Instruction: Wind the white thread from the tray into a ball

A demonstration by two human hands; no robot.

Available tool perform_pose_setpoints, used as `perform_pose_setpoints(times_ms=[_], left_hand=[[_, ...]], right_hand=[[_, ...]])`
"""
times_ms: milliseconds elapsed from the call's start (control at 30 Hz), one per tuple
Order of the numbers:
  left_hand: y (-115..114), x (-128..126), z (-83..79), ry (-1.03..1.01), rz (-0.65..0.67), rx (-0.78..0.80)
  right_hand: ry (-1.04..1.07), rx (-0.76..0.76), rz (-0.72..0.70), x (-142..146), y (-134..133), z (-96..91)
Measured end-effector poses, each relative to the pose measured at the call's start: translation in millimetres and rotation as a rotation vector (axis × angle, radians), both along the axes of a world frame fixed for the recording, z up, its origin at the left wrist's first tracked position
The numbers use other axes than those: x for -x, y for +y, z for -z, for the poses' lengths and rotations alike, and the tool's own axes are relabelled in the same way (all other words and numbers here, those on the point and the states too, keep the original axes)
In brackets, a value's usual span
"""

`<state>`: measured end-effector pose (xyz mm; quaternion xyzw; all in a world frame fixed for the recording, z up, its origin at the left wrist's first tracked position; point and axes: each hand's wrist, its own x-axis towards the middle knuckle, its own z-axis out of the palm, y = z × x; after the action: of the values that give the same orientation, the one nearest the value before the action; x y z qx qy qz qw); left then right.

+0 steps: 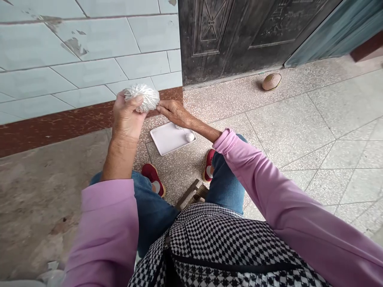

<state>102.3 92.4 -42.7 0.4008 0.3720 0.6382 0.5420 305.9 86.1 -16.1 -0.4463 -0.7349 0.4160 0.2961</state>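
Observation:
A shaggy white ball of yarn (146,98) is raised in front of me, above the tray and close to the tiled wall. My left hand (127,113) is closed around its left side, thumb pressed across the front. At its right edge, the fingers of my right hand (173,111) are pinched together; whether they hold a strand or the ball's edge is too small to make out. Below, on the floor, lies a shallow white tray (169,139). A small white ball (190,137) sits in its right corner, and another white piece is partly hidden behind my right forearm.
I sit on a low wooden stool (191,195), feet in red shoes (153,178) on either side. Ahead are a tiled wall (89,40) and a dark carved door (236,36). A rounded tan object (271,81) lies on the floor near the door.

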Motion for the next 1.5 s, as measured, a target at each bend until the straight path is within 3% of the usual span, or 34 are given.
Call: perform_pose_setpoints(times_ms=[100,167,233,367,567,800,1000,1133,1300,1500], left_hand=[[6,12,8.0,0.133,-0.126,-0.004],[4,19,10.2,0.268,-0.104,-0.005],[1,21,10.2,0.385,-0.059,-0.003],[-7,8,6.2,0.451,-0.102,-0.01],[-23,-6,-9.0,0.34,0.24,0.102],[-30,-5,-21.4,0.108,0.405,0.088],[-31,-8,-26.7,0.065,0.353,0.123],[-30,-6,-27.1,0.133,0.324,0.05],[-23,-3,-18.8,0.084,0.207,0.027],[-22,3,-4.8,0.302,0.162,0.104]], right_hand=[[-0.024,0.006,-0.12,0,-13,-6.7],[-0.026,-0.011,-0.152,-3,-17,-12.6],[-0.018,-0.05,-0.139,-8,-16,-17.7],[0.067,-0.128,-0.026,-23,-3,-21.3],[0.174,-0.066,0.084,-36,10,-16.6],[0.273,0.037,0.102,-29,19,-12.7],[0.263,0.044,0.036,-21,28,5.3],[0.216,-0.012,-0.014,-20,33,22.5],[0.024,-0.069,-0.06,-14,32,36.1],[-0.006,-0.041,-0.1,-13,30,45.0]])
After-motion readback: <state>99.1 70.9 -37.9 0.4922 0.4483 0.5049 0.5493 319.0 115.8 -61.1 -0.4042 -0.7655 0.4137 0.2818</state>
